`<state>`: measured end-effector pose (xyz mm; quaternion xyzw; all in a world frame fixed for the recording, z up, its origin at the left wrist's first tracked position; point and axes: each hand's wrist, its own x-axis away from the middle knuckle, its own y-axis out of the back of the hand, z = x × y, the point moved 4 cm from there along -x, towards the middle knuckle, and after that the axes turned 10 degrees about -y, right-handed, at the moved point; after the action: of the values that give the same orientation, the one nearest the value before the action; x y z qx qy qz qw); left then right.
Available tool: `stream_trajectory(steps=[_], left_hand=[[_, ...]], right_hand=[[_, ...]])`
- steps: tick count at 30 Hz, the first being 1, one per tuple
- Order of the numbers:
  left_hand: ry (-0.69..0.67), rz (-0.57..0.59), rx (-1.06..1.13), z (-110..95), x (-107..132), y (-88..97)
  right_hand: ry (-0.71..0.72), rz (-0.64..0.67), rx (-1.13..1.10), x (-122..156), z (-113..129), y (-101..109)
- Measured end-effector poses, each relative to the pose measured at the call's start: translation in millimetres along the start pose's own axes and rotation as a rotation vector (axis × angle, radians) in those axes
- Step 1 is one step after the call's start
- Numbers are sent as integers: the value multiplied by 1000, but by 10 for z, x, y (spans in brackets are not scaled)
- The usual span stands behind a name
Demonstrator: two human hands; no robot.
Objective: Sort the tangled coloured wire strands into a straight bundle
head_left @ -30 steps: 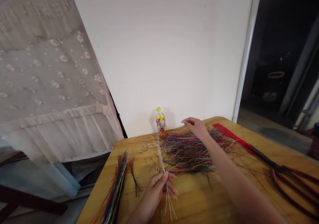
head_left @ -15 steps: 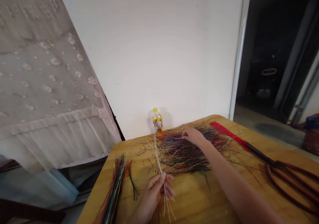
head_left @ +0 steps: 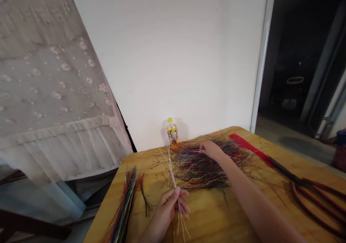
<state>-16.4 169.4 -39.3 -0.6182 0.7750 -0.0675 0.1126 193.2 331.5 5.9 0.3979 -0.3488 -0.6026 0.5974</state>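
Several thin white wires (head_left: 172,172) are pinched between the thumb and fingers of my left hand (head_left: 169,205), low in the middle of the view. Their long ends point away from me and the short ends fan out below the hand. Over the far side of a tangled pile of multicoloured thin wires (head_left: 205,176) is my right hand (head_left: 208,149), its fingertips closed together. A pale wire shows at those fingertips, though the grip itself is partly hidden. The pile spreads across the table between and beyond my hands.
A sorted bundle of coloured wires (head_left: 127,199) and a small dark bunch (head_left: 145,196) lie at left on the wooden table (head_left: 213,221). A yellow-capped bottle (head_left: 172,133) stands by the wall. Large scissors (head_left: 300,180) rest at right, blades by a red strip (head_left: 247,144).
The view has shifted slightly. My left hand keeps its hold on the white wires, and my right hand stays at the far side of the pile with fingertips closed.
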Motion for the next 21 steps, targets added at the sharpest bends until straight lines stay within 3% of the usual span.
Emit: stream_trajectory(steps=[7,14,21], left_hand=[[-19,-7,10,2,9,8],[-4,9,-3,-17,7,-21],[3,-7,-6,-71,31,-57]], right_hand=[[0,-88,-59,-26,-36,57],[-18,-47,-63,14,70,-72],[-28,-106,-142,-18,23,-47]])
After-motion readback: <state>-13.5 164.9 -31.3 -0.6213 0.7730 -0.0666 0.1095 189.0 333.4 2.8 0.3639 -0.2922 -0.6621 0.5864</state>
